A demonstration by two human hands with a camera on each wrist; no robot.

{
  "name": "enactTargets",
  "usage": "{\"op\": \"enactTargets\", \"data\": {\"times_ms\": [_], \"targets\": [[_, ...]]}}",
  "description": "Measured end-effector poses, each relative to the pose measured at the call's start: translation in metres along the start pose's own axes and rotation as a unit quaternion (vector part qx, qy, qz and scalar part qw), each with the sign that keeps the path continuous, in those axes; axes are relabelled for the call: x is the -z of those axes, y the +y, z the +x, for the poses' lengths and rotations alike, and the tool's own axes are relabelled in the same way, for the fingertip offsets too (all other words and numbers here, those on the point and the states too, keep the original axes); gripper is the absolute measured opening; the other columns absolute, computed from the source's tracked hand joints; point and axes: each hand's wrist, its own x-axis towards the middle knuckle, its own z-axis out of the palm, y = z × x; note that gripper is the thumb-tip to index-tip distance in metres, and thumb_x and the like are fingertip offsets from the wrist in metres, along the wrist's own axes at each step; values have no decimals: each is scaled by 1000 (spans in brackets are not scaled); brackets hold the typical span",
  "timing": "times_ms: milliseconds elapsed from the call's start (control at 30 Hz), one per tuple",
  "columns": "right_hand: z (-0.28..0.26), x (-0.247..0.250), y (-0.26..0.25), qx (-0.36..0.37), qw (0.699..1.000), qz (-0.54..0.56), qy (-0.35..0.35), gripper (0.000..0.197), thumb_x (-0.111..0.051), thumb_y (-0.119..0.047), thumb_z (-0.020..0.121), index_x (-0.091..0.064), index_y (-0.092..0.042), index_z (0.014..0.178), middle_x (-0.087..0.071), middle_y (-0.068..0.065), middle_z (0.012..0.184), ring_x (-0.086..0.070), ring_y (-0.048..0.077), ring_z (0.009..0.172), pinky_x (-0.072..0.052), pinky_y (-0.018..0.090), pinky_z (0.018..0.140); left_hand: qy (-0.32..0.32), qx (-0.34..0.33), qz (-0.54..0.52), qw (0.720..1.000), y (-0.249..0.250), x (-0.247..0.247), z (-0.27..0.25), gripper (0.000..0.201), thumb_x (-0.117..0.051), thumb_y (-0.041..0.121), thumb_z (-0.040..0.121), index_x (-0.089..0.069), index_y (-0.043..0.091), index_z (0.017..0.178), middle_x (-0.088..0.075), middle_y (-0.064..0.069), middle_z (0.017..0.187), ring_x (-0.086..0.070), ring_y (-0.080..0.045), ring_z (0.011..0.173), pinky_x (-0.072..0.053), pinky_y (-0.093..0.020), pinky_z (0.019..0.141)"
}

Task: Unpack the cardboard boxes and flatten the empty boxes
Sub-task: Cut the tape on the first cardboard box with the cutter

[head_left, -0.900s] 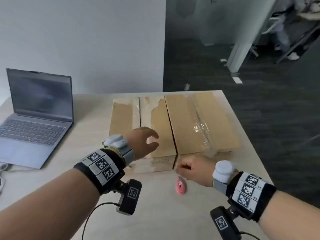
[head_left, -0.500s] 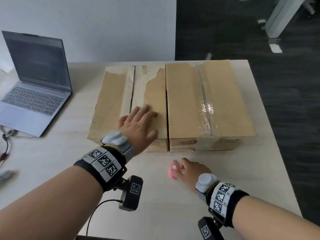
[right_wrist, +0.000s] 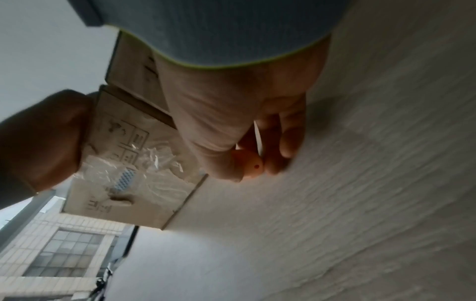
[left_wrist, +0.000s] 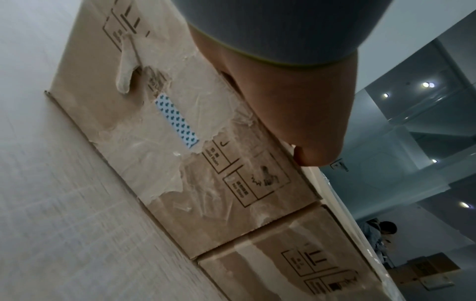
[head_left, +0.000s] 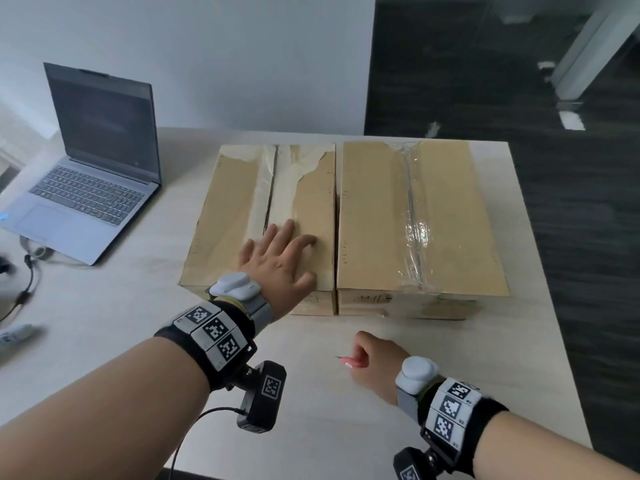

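Two closed cardboard boxes stand side by side on the pale table (head_left: 138, 341). The left box (head_left: 228, 216) has torn tape along its top seam; the right box (head_left: 374, 216) is sealed with clear tape. My left hand (head_left: 277, 261) lies flat with spread fingers on the near part of the left box's top; in the left wrist view its palm (left_wrist: 296, 97) rests over that box's front edge (left_wrist: 180, 142). My right hand (head_left: 372, 358) hovers just in front of the boxes, fingers curled round a small pink box cutter (head_left: 351, 361) whose blade tip points left. The cutter (right_wrist: 249, 165) shows between the fingers.
An open grey laptop (head_left: 93, 174) sits at the table's far left, with a cable (head_left: 24, 289) and a small white object (head_left: 14, 336) near the left edge. The table's right edge (head_left: 540, 306) drops to dark carpet. A white wall stands behind.
My right hand has picked the pink cutter up off the table and now grips it. My left hand has stayed flat on the left box. The view has come closer over the boxes.
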Motion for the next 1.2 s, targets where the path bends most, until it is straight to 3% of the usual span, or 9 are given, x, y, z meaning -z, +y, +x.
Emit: {"op": "enactTargets", "data": {"times_ms": [100, 300, 500, 700, 800, 900, 1000, 1100, 1200], "targets": [[-27, 16, -11, 15, 985, 169, -18, 11, -64, -39, 90, -54, -35, 93, -72, -1, 91, -71, 22, 77, -48, 29, 59, 1, 5, -6, 1000, 2, 1, -8, 60, -43, 55, 91, -20, 53, 146, -3, 11, 170, 1, -16, 157, -1, -47, 125], [-52, 47, -44, 95, 949, 297, -42, 17, -64, -14, 97, -69, -26, 108, -72, -1, 83, -67, 15, 69, -50, 28, 54, -48, -17, 22, 998, -6, 12, -25, 65, -40, 71, 89, -13, 58, 147, -4, 16, 169, -5, -17, 156, -15, -46, 121], [-39, 57, -84, 108, 939, 327, 16, 19, -59, -6, 99, -69, -19, 109, -69, 2, 77, -62, 19, 61, -45, 27, 48, -10, -4, -62, 998, -47, 47, 2, 47, -53, 55, 95, -47, 46, 141, -36, 17, 157, -28, -18, 148, -25, -45, 115], [-27, 58, -113, 91, 927, 350, 97, 21, -54, -1, 99, -69, -15, 105, -71, 3, 83, -58, 17, 58, -42, 26, 45, -35, 16, 14, 999, -101, 53, 13, 64, -44, 55, 95, -24, 45, 155, -8, 15, 169, -4, -15, 156, -14, -46, 122], [-17, 57, -135, 64, 918, 360, 152, 16, -55, -4, 100, -67, -13, 105, -71, 4, 83, -59, 17, 57, -41, 27, 44, -41, -17, 57, 997, -106, 54, 0, 66, -37, 58, 93, -23, 44, 155, -15, 11, 168, -11, -19, 154, -20, -45, 120], [-3, 57, -154, 40, 922, 326, 203, 8, -58, -13, 100, -66, -14, 101, -74, 0, 83, -55, 14, 52, -39, 25, 44, -53, -50, 118, 990, -107, 67, -10, 53, -37, 56, 88, -45, 41, 138, -46, 7, 144, -42, -24, 129, -38, -40, 100], [7, 56, -171, 23, 923, 307, 230, 12, -58, -19, 101, -64, -9, 96, -70, -10, 70, -48, 2, 47, -36, 20, 45, -90, -73, 151, 982, -116, 80, -16, 46, -34, 60, 89, -58, 39, 122, -54, 8, 116, -48, -21, 103, -41, -36, 81], [13, 52, -185, 27, 923, 295, 246, 22, -56, -17, 101, -57, -9, 81, -69, -2, 77, -52, -11, 52, -34, 15, 56, -120, -73, 113, 984, -127, 87, -8, 39, -35, 56, 88, -65, 32, 95, -52, 9, 95, -54, -21, 88, -49, -36, 79], [20, 43, -194, 6, 922, 272, 276, 26, -57, -20, 99, -51, -16, 74, -57, -2, 65, -45, -4, 49, -36, 26, 61, -106, -76, 45, 990, -139, 94, 15, 35, -43, 53, 89, -70, 32, 94, -61, 12, 103, -62, -19, 96, -52, -36, 86]]}}
